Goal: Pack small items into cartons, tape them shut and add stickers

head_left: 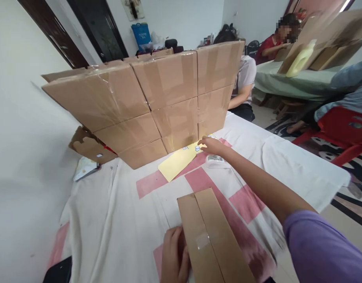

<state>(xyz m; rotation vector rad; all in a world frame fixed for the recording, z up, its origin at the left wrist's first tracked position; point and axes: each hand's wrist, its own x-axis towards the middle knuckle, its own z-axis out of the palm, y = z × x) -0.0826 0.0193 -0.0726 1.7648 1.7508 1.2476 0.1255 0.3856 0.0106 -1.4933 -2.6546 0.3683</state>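
Observation:
A taped cardboard box [206, 224] lies on the cloth-covered table close to me. Against its left side rests my left hand [173, 255], fingers curled inward; what is inside them, if anything, is hidden. My right hand [212, 146] stretches across to a yellow sheet [176, 163], its bent fingers a little apart over the end with small blue-and-white printed shapes [198, 148]. Nothing shows between those fingertips. Just below my right wrist sits a small white device [217, 161] with a grey window. Past the sheet stands a wall of stacked cardboard boxes [175, 118].
An opened carton [91, 147] and a booklet [85, 169] lie by the left wall. A black object [58, 271] is at the lower left. One person [242, 82] sits behind the stack. Farther right are more people, a yellow bottle [300, 59] and a red chair [346, 129].

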